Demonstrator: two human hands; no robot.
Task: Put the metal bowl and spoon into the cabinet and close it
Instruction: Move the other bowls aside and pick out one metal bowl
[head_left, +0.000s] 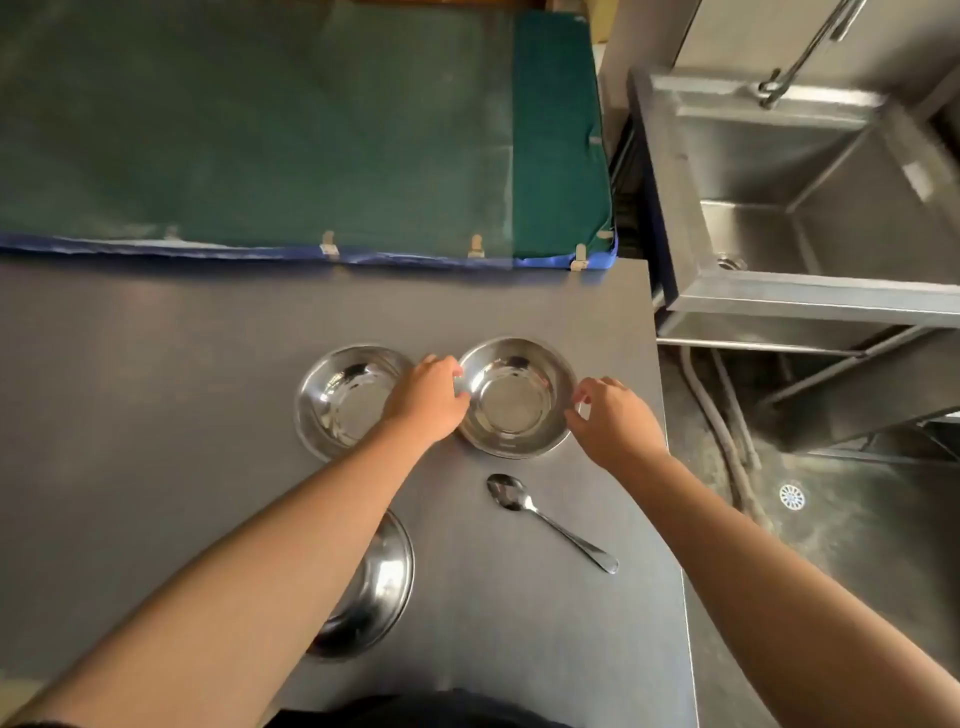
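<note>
On the grey counter (156, 364), both hands, left (428, 397) and right (615, 418), open, flank the metal bowl (514, 397)

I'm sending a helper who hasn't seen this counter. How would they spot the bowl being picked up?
On the grey counter, find two metal bowls side by side. It is the right-hand bowl, nearest the sink. Unlike its neighbours, both hands flank it, and the spoon lies just before it.
</note>
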